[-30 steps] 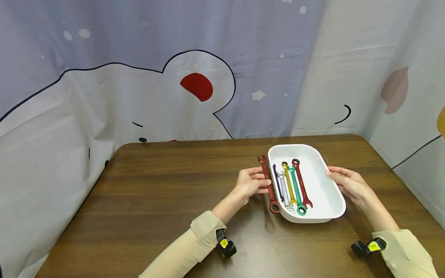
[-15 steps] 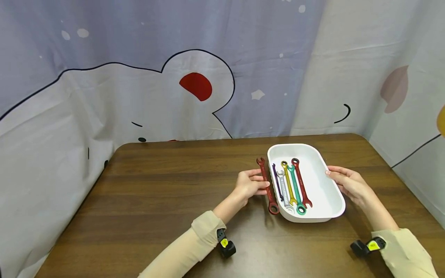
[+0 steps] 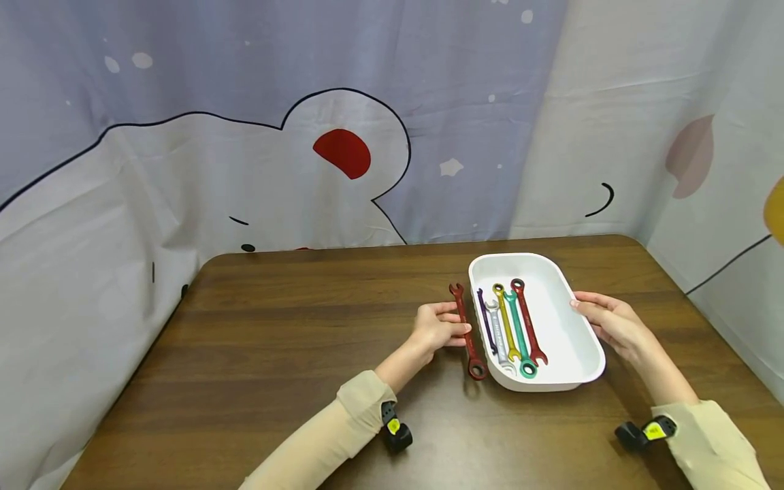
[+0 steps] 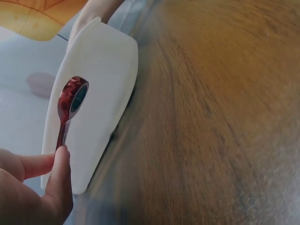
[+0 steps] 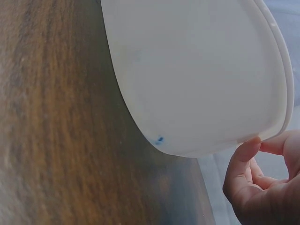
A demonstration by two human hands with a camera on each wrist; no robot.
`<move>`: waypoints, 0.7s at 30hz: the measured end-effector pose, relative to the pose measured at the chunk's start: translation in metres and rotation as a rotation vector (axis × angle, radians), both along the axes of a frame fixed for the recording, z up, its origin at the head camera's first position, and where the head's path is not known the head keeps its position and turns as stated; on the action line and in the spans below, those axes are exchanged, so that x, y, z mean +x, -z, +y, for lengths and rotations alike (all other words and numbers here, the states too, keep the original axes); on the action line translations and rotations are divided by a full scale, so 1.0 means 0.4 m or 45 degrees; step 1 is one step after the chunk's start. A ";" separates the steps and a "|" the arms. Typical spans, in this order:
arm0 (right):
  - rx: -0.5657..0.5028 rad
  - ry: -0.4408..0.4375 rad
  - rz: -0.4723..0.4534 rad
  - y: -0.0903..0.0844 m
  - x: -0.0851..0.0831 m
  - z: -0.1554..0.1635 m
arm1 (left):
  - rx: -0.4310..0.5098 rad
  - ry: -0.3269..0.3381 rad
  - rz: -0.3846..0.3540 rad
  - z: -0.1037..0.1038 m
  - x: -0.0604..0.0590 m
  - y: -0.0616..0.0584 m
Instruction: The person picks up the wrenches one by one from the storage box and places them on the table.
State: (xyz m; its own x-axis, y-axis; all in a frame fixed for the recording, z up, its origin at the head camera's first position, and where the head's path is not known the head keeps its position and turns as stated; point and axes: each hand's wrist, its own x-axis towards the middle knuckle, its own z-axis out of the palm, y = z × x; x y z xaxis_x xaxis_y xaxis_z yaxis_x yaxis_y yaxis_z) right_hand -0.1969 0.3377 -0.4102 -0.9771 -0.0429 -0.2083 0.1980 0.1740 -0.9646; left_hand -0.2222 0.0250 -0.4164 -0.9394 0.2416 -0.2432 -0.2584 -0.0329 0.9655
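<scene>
My left hand (image 3: 436,329) pinches a dark red ratcheting combination wrench (image 3: 471,348) by its middle, just off the left side of a white tray (image 3: 572,350). The wrench's ring end (image 4: 71,96) points up from the thumb and finger in the left wrist view. On the tray's opposite side my right hand (image 3: 615,324) holds the rim, thumb on top and fingers below. Inside the tray lie a purple wrench (image 3: 486,323), a silver wrench (image 3: 499,333), a yellow wrench (image 3: 507,323), a green wrench (image 3: 520,330) and another red wrench (image 3: 529,323), side by side.
The tray stands on a brown wood-grain table (image 3: 275,340), toward its right. A printed curtain (image 3: 245,177) hangs behind the table's far edge. Each wrist wears a black strapped camera, such as the left wrist camera (image 3: 397,432).
My left hand has drawn the dark red wrench slightly left and toward me, so a narrow gap shows between it and the tray. The right hand keeps its hold on the rim.
</scene>
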 end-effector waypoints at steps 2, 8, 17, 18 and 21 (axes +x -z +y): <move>-0.002 -0.002 0.002 0.001 0.000 0.001 | -0.004 -0.006 -0.008 0.000 -0.002 0.002; 0.007 -0.004 0.002 0.001 -0.001 0.001 | -0.014 -0.026 -0.017 -0.001 -0.009 0.011; 0.029 -0.001 -0.005 0.002 -0.002 0.001 | -0.060 -0.069 0.004 0.003 -0.016 0.022; 0.023 -0.001 -0.006 0.002 -0.002 0.001 | -0.074 -0.073 0.006 0.004 -0.016 0.023; 0.001 0.001 -0.008 0.004 -0.002 0.001 | -0.106 -0.080 0.009 0.007 -0.015 0.024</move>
